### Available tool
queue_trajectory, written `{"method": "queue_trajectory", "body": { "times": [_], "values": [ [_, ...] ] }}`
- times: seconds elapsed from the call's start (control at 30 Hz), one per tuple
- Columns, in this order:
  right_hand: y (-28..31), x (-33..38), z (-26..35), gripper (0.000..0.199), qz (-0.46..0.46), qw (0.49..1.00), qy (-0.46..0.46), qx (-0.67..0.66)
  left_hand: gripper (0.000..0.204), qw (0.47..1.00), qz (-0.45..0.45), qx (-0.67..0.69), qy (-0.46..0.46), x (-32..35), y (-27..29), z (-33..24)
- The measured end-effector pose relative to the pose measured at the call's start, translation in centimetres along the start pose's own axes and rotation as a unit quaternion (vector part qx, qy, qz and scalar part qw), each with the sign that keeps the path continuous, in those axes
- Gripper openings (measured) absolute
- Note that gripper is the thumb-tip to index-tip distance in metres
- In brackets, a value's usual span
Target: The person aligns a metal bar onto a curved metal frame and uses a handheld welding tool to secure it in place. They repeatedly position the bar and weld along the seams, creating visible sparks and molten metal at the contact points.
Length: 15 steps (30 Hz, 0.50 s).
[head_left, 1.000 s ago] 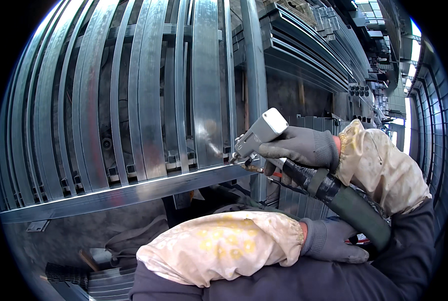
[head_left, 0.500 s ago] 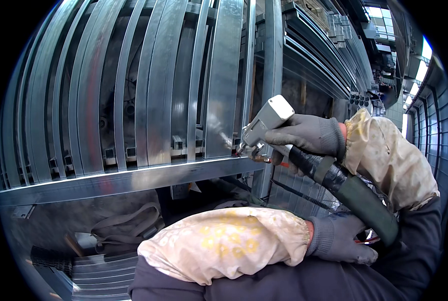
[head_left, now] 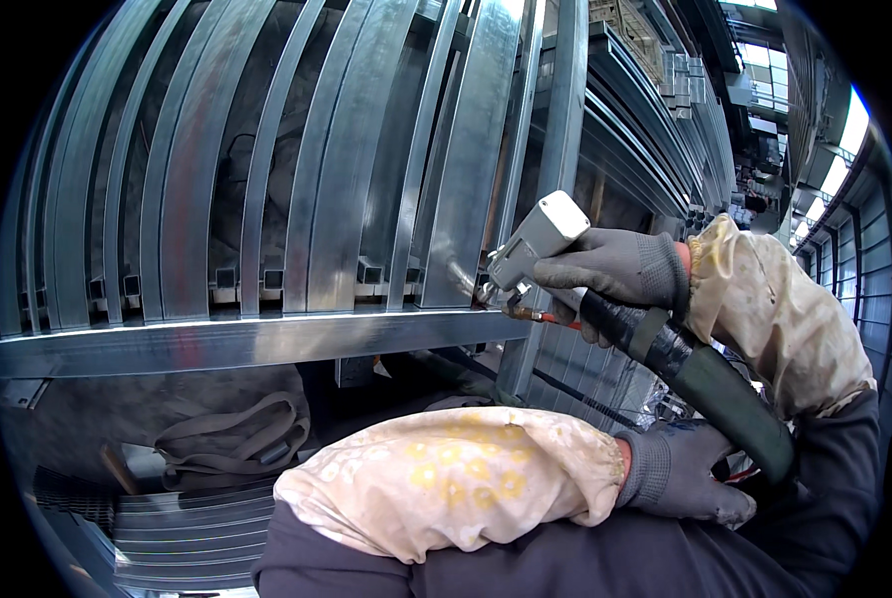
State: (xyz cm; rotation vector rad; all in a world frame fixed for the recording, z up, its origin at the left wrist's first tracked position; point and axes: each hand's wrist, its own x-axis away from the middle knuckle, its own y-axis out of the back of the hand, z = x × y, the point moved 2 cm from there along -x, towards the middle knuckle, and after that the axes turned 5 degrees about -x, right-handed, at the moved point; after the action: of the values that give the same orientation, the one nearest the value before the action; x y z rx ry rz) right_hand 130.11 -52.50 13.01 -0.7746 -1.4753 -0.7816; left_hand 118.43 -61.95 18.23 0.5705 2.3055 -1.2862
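My right hand (head_left: 615, 269), in a grey knitted glove, is wrapped round the grip of a handheld welding gun (head_left: 540, 239) with a pale box-shaped body. The gun's nozzle points down and left, at the joint where an upright metal tube meets the long galvanized rail (head_left: 256, 344). A thick dark hose (head_left: 710, 384) runs from the grip back toward my body. My left hand (head_left: 680, 468), gloved the same way, is closed about the hose's lower bend beside red cables; its fingertips are partly hidden. An orange-red line (head_left: 557, 320) shows under the nozzle.
Several galvanized tubes (head_left: 331, 159) stand side by side in a frame beyond the rail. Stacked metal profiles (head_left: 655, 130) lie at the far right. Below the rail at left are a grey strap (head_left: 236, 439) and a pile of ribbed metal strips (head_left: 196, 538).
The view has shifted slightly, so the tubes and rail appear a little to the right and higher. Both hands keep their holds, and the nozzle stays at the joint.
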Motion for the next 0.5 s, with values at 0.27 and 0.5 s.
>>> {"method": "queue_trajectory", "body": {
  "times": [0.27, 0.5],
  "values": [
    [-0.1, 0.5, 1.4, 0.035, 0.019, 0.998, 0.018, 0.058, 0.070, 1.000, -0.004, 0.008, -0.004, 0.1, -0.1, -0.1],
    [0.2, 0.1, 0.1, 0.042, 0.010, 1.000, 0.028, 0.005, 0.059, 0.998, 0.003, 0.052, -0.030, 0.0, -0.3, -0.7]
  ]
}}
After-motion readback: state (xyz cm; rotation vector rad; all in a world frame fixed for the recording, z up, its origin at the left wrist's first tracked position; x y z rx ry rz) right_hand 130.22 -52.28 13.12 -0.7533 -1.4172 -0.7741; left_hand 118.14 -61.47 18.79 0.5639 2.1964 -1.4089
